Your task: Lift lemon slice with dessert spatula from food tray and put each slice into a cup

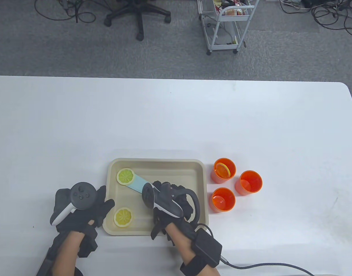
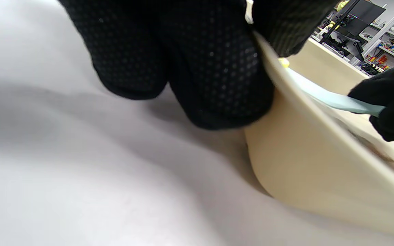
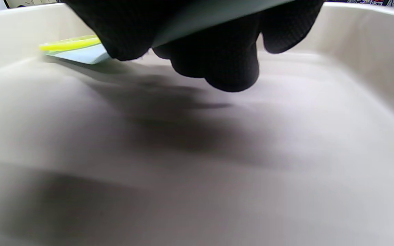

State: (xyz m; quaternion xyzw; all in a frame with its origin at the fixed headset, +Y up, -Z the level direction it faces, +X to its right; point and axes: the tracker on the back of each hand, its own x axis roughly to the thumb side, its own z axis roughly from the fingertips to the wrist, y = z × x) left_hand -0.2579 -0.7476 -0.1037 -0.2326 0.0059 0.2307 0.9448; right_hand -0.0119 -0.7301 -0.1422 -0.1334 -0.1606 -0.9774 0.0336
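Reaching up-left from the right hand [image 1: 167, 201] that clasped it, the dessert spatula [image 1: 137, 184] slid under the far lemon slice [image 1: 125, 176] (cups lay right).

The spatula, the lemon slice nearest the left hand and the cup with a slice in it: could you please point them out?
spatula [image 1: 136, 184]: table view, on the pale blue blade.
lemon slice [image 1: 123, 217]: table view, its centre.
cup [image 1: 215, 176]: table view, its orange wall.

An office-like lab: grey carpet [image 1: 78, 51] spreads across the frame's top, with a black swivel-chair base [image 1: 138, 15], a white wire trolley [image 1: 226, 26] and loose black cables [image 1: 334, 14] at upper right.
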